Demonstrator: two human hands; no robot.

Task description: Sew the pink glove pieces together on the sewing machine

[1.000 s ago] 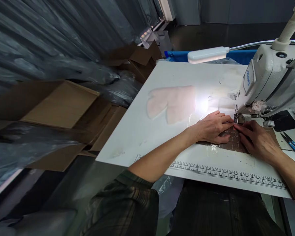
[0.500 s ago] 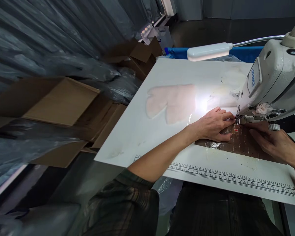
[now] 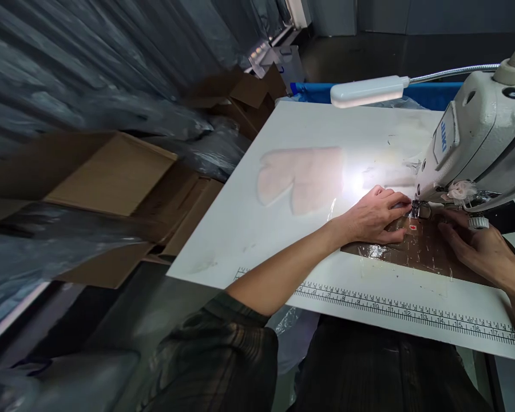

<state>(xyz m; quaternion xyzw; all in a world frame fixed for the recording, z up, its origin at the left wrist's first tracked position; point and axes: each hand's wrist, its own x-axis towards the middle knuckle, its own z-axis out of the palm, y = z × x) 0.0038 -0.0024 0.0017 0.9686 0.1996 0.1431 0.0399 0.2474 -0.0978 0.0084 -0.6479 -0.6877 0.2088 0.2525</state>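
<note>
My left hand [image 3: 375, 217] lies on the table just left of the presser foot [image 3: 418, 209] of a white sewing machine [image 3: 463, 134]. Its fingers stretch towards the foot, and the thumb is spread apart on a brown, shiny taped sheet [image 3: 405, 252]. To the right of the foot, my right hand [image 3: 476, 246] rests with bent fingers drawn together. Its fingertips are in shadow under the machine head, and what they hold is hidden. A small red-marked sticker [image 3: 412, 228] sits on the sheet between the hands.
A pale pink mitten-shaped piece [image 3: 311, 177] lies on the white table [image 3: 223, 246], which has a printed ruler [image 3: 375, 306] along its front edge. A lamp [image 3: 367, 91] hangs above. Open cardboard boxes [image 3: 111, 171] stand at the left; a blue bin [image 3: 433, 94] is behind.
The view has shifted slightly. Both hands stay on either side of the presser foot, with only small movement at the fingers.
</note>
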